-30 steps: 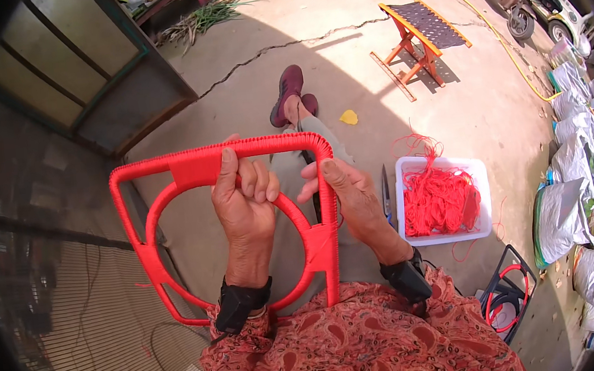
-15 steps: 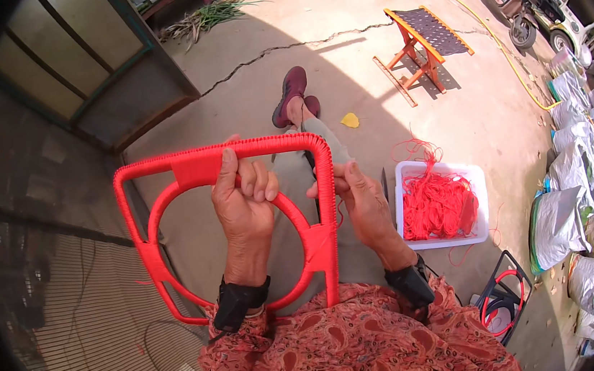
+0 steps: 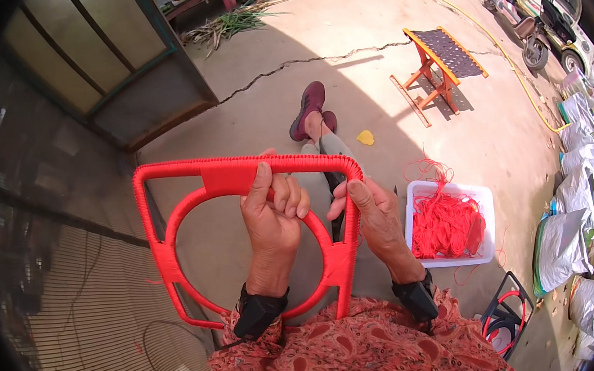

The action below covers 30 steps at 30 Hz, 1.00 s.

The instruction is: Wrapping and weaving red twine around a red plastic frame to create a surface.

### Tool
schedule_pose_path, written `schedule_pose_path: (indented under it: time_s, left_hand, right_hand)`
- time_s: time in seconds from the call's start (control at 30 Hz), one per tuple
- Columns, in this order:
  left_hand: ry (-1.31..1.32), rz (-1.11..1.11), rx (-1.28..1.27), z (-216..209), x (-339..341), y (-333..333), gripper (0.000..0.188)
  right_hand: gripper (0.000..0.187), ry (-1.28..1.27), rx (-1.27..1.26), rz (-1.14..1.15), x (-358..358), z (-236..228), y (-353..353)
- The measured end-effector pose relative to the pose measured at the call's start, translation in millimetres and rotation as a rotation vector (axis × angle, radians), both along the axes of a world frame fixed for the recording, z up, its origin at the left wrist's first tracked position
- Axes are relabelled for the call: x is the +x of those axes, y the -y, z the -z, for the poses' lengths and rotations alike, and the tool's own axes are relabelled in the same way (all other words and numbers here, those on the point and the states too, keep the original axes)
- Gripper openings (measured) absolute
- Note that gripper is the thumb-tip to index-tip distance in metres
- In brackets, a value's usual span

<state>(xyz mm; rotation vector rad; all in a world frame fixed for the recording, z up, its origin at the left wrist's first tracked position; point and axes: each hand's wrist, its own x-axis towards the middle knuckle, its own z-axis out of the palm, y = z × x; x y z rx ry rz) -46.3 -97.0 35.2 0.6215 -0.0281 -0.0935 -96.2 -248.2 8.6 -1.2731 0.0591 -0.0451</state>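
A rectangular frame point(image 3: 165, 172) with a ring inside it, wound all over in red cord, is tilted over my lap. My left hand point(image 3: 272, 228) is closed round its far bar, right of the broad red band, with the thumb on the near side. My right hand point(image 3: 385, 227) pinches the frame's right bar just below the far right corner. Its thumb lies against the outer side and its fingers reach behind the bar. Whether a strand of cord is between those fingers is hidden.
Right of my legs, a white plastic tub point(image 3: 490, 227) holds a tangled heap of red cord point(image 3: 446, 226). Another dark frame with red winding point(image 3: 515, 315) lies behind it. A folding stool point(image 3: 451, 53), filled sacks point(image 3: 560, 245) and a metal door point(image 3: 150, 92) stand around.
My right hand has moved up the right bar to the corner and now grips it from the side. The whole view has shifted, so the frame sits slightly lower and further right.
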Motion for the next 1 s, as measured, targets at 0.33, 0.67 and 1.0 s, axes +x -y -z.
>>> schedule_pose_path:
  time_s: [0.33, 0.67, 1.0]
  left_hand:
    - [0.037, -0.042, 0.077, -22, -18, 1, 0.033]
    - [0.104, -0.004, 0.037, -24, -18, 1, 0.029]
    - [0.061, -0.102, 0.141, -35, -24, 5, 0.026]
  right_hand:
    - [0.042, 0.029, 0.023, 0.032, -12, -18, 3]
    - [0.038, 0.062, -0.026, -0.016, -21, -20, 5]
    - [0.036, 0.030, 0.097, -0.085, -23, -3, 4]
